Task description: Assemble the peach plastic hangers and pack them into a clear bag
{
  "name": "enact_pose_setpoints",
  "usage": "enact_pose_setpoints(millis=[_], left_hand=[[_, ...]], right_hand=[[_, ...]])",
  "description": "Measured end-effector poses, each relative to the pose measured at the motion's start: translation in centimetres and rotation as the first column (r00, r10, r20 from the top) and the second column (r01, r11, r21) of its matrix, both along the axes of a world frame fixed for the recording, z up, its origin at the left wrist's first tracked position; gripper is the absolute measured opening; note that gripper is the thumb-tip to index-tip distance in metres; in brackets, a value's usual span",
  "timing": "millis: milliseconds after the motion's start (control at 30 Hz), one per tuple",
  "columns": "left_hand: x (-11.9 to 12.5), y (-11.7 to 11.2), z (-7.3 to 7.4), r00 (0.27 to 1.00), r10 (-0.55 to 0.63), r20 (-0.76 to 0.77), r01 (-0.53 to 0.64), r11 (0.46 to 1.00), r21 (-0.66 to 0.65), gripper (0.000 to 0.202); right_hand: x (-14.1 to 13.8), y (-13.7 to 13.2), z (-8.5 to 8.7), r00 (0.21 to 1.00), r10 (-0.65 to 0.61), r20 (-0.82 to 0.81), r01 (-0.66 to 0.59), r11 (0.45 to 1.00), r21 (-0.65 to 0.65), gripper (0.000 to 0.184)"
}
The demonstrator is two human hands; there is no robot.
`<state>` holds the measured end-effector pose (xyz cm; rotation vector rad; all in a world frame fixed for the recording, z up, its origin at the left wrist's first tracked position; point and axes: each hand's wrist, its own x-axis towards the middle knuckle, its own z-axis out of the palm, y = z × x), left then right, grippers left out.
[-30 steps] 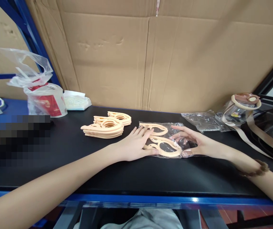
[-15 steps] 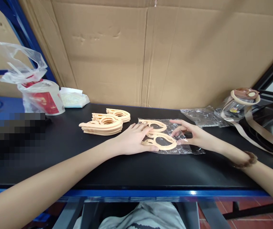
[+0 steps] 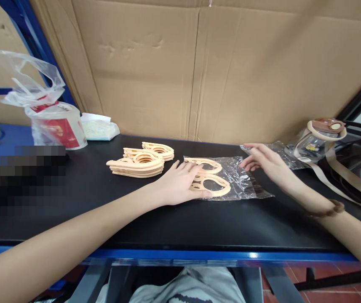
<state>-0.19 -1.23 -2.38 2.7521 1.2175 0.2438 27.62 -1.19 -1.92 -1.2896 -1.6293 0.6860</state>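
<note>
My left hand point(image 3: 180, 184) lies flat with fingers spread over the left end of a clear plastic bag point(image 3: 242, 179). Two beige plastic folding hangers point(image 3: 225, 187), folded into loops, show in the bag, partly under my fingers and thumb. Above the bag's right end, my right hand point(image 3: 271, 166) is raised with its fingers loosely extended and nothing held in them. Left of my left hand stands a stack of the same beige hangers point(image 3: 140, 169), piled several deep in rows.
Another clear plastic bag point(image 3: 283, 148) lies at the back right beside a clear water bottle point(image 3: 316, 143) with a beige strap point(image 3: 344, 193). At the back left are a tissue pack point(image 3: 100, 127) and a bagged red-and-white cup point(image 3: 62, 130). A cardboard wall point(image 3: 142, 84) rises behind the black tabletop point(image 3: 199, 227).
My right hand has lifted off the hangers and moved right, over the bag's right end. My left hand stays on the bag.
</note>
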Motion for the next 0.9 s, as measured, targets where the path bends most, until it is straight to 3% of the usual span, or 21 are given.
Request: enact_pose_setpoints(millis=[100, 167, 233, 300, 367, 467, 600, 733, 900], left_hand=[[0.1, -0.2, 0.1, 1.000, 0.023, 0.005, -0.023, 1.000, 0.008, 0.089], [0.2, -0.2, 0.1, 0.999, 0.031, 0.010, -0.031, 0.999, 0.017, 0.089], [0.2, -0.3, 0.0, 0.999, 0.033, 0.010, -0.033, 0.999, 0.019, 0.090], [0.3, -0.3, -0.1, 0.999, 0.033, 0.011, -0.034, 0.999, 0.024, 0.092], [0.3, -0.4, -0.1, 0.999, 0.033, 0.018, -0.034, 0.998, 0.044, 0.093], [0.2, -0.3, -0.2, 0.999, 0.034, 0.034, -0.036, 0.997, 0.073, 0.093], [0.2, -0.2, -0.5, 0.997, 0.032, 0.067, -0.039, 0.994, 0.103, 0.089], [0.2, -0.1, -0.8, 0.997, 0.026, 0.067, -0.033, 0.995, 0.097, 0.091], [0.1, 0.1, -1.1, 0.998, 0.016, 0.067, -0.021, 0.997, 0.073, 0.094]], right_hand=[[-0.3, 0.1, 1.1, 0.969, -0.104, -0.223, 0.112, 0.993, 0.022, 0.043], [-1.0, 0.4, 2.1, 0.967, -0.104, -0.234, 0.127, 0.988, 0.083, 0.035], [-2.3, 0.8, 3.2, 0.990, -0.050, -0.135, 0.071, 0.985, 0.158, 0.030], [-4.3, 1.6, 4.3, 0.994, 0.073, 0.075, -0.088, 0.971, 0.223, 0.031], [-6.8, 3.0, 5.1, 0.929, 0.193, 0.317, -0.279, 0.926, 0.254, 0.036], [-11.0, 6.0, 5.4, 0.735, 0.353, 0.579, -0.535, 0.826, 0.175, 0.051], [-16.2, 10.1, 4.6, 0.536, 0.506, 0.676, -0.674, 0.739, -0.019, 0.082], [-19.1, 12.1, 3.9, 0.473, 0.593, 0.651, -0.659, 0.729, -0.184, 0.099], [-19.4, 12.7, 3.6, 0.495, 0.608, 0.620, -0.652, 0.732, -0.198, 0.091]])
